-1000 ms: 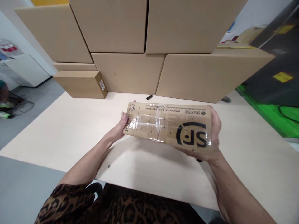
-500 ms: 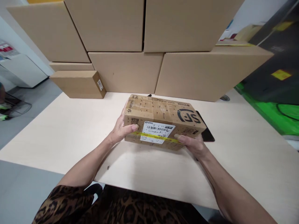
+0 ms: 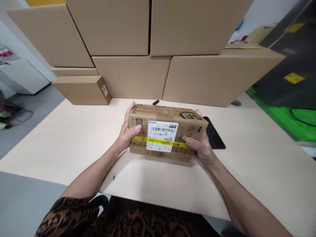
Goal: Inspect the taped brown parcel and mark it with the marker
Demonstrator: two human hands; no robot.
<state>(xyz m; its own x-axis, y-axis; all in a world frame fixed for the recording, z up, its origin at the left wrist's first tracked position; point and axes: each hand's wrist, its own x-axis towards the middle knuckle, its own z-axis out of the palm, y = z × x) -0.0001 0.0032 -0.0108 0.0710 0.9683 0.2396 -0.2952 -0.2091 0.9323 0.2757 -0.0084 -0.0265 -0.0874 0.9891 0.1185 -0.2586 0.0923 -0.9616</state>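
Observation:
Between my hands is a brown cardboard box (image 3: 168, 115) with dark printing, "SF" on its top and a yellow tape strip across its front. A white shipping label (image 3: 161, 131) sits on the face toward me, partly under the tape. My left hand (image 3: 128, 133) grips the left end, thumb on the front face and fingers along the side. Around the right end is my right hand (image 3: 201, 144), its thumb pressed near the tape and most fingers hidden behind. The box is tilted slightly, its front face turned up toward me.
Large cartons (image 3: 130, 77) are stacked along the table's back edge. A smaller carton (image 3: 76, 90) stands at the back left. A black flat tablet-like object (image 3: 216, 135) lies right of the held box. A small black stick-shaped object (image 3: 155, 102) lies behind it on the table (image 3: 254, 164).
The box has tipped so its labelled front face shows more and its top less. Both hands turned with it, shifting slightly left. The small black object behind is now fully visible.

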